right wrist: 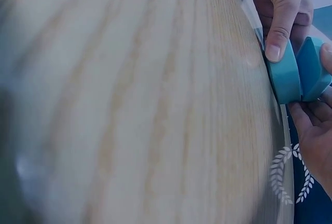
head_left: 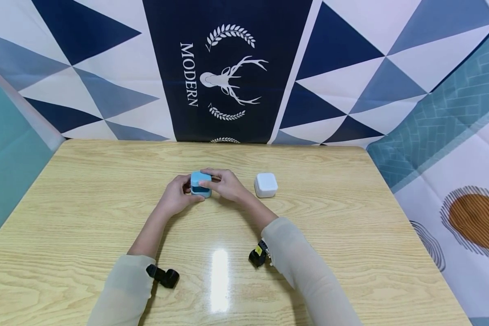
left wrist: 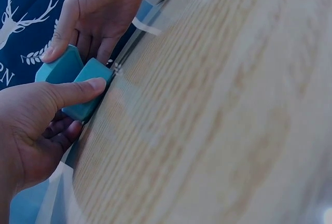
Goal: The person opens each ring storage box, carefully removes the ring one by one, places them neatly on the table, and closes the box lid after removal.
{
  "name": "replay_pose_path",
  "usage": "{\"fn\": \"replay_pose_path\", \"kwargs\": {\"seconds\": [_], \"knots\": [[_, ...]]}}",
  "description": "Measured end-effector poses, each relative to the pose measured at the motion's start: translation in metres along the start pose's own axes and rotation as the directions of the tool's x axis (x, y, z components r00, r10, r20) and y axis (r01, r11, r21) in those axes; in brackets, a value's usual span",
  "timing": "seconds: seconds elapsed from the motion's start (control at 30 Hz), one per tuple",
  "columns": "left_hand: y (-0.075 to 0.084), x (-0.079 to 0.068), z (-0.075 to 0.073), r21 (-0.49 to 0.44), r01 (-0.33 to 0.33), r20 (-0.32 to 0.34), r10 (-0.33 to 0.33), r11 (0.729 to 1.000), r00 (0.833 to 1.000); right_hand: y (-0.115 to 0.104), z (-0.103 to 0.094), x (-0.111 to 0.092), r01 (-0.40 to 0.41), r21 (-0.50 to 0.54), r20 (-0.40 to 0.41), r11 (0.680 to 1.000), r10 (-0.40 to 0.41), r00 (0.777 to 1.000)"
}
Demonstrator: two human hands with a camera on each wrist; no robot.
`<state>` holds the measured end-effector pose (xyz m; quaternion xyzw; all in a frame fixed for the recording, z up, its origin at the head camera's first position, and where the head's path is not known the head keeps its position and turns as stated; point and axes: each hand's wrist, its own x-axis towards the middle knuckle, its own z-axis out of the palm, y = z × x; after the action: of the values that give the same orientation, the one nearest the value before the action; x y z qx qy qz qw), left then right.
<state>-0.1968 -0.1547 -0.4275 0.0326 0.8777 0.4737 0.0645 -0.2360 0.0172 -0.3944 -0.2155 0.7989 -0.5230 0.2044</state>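
A small blue box stands parted in two, its lid [head_left: 198, 177] tilted up from its base [head_left: 206, 194] with a dark gap between. My left hand [head_left: 174, 195] grips the base from the left, thumb across its near side. From the right, my right hand [head_left: 228, 185] pinches the lid between thumb and fingers. In the left wrist view the lid [left wrist: 59, 69] leans away from the base [left wrist: 87, 98]. The right wrist view shows the two halves close together at their lower end. The inside of the box is hidden.
A white rounded box [head_left: 266, 184] sits on the wooden table [head_left: 329, 253], right of my right hand. A patterned cloth [head_left: 236, 72] hangs behind the table's back edge. Black wrist cameras [head_left: 168, 277] are strapped over both sleeves.
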Motion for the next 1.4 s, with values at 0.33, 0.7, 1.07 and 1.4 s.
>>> {"fn": "replay_pose_path", "kwargs": {"seconds": [0.33, 0.7, 1.07, 1.4], "knots": [[0.0008, -0.0004, -0.0001, 0.014, -0.01, -0.009, 0.01, 1.0, 1.0, -0.0025, -0.0009, -0.0006, -0.019, 0.016, -0.005, 1.0, 0.019, 1.0], [-0.0006, -0.0009, 0.0003, 0.004, -0.016, -0.009, 0.016, 1.0, 1.0, -0.0031, -0.0007, 0.0002, -0.016, 0.02, -0.011, 1.0, 0.016, 1.0], [-0.0022, -0.0003, 0.0007, 0.008, -0.012, -0.01, 0.012, 1.0, 1.0, -0.0037, -0.0017, 0.0013, -0.008, -0.005, -0.016, 1.0, 0.008, 1.0], [-0.0029, -0.0001, 0.0013, 0.025, -0.011, -0.006, 0.012, 1.0, 1.0, -0.0003, -0.0025, 0.0044, -0.006, 0.016, -0.008, 1.0, 0.006, 1.0]]}}
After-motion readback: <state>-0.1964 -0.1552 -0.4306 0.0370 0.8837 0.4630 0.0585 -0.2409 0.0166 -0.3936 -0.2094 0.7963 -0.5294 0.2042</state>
